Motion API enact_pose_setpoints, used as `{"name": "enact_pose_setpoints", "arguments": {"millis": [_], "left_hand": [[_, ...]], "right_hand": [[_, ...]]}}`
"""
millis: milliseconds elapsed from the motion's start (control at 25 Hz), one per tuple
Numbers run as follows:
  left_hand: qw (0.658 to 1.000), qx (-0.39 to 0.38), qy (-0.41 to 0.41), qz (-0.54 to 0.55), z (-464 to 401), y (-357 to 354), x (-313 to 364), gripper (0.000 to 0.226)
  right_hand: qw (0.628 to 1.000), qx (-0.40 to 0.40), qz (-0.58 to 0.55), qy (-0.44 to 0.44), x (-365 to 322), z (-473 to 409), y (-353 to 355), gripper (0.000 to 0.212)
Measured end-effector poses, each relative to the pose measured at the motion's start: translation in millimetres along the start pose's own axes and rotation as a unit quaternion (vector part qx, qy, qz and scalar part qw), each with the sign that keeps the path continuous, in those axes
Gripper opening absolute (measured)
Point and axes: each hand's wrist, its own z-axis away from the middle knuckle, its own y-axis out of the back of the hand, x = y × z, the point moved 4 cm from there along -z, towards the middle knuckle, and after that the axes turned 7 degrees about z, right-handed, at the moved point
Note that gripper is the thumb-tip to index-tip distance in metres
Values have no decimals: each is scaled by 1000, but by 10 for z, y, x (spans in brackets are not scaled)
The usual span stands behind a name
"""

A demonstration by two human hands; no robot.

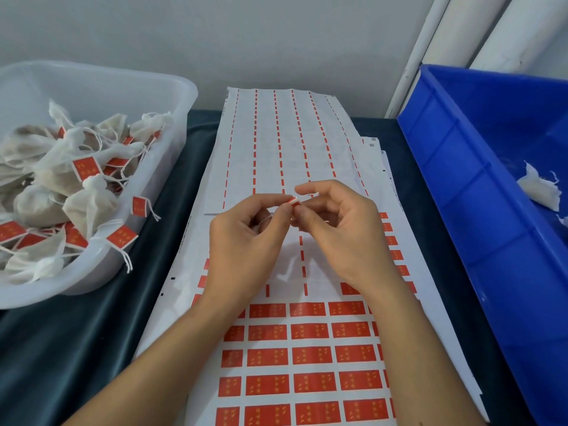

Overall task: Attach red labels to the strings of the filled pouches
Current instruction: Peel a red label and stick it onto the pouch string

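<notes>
- Where the frame's middle lies, we see our left hand (246,238) and right hand (341,232) meeting above the sticker sheets, fingers curled, both pinching one small red label (295,200) between thumb and fingertips.
- A thin white string (266,217) shows at our left fingers; we cannot tell whether the label already touches it.
- Under the hands lies a sheet of red labels (310,355), full rows in the lower part of the frame, bare backing nearer the hands.
- A used backing sheet (276,142), with only thin red strips left, lies over it towards the top centre.
- All the sheets rest on a dark teal cloth (76,348) covering the table.
- At the left of the frame a translucent white tub (172,87) holds filled pouches (89,204), many with red labels on their strings.
- At the right stands a blue plastic crate (479,186), with a white pouch (541,187) inside by the right edge.
- Behind the table runs a pale grey wall (246,35); white pipes (461,29) rise in the upper right corner.
</notes>
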Motion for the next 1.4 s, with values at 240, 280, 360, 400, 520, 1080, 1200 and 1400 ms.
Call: {"name": "enact_pose_setpoints", "arguments": {"millis": [240,280,360,400,520,1080,1200,1400], "left_hand": [[1000,-22,2,-5,3,-8,11,13],[1000,-24,0,-12,3,-10,14,13],[999,-24,-1,-21,0,-13,13,14],[999,-22,1,-24,-2,-13,12,14],[999,-16,0,-35,-1,-7,18,13],[998,-15,61,22,-53,8,-66,19],[992,-42,95,67,-49,-22,-77,22],[986,-64,108,108,-36,-65,-85,19]], "right_hand": [[1000,3,19,3,-21,3,2,28],[1000,3,19,5,-22,3,1,29],[1000,7,19,11,-24,9,8,29],[1000,10,20,13,-23,12,12,29],[999,18,35,6,-9,17,13,31],[999,21,6,-47,84,-19,-4,22],[998,-21,-31,-46,78,-8,-47,20],[998,-12,-45,-42,77,-6,-25,17]]}}
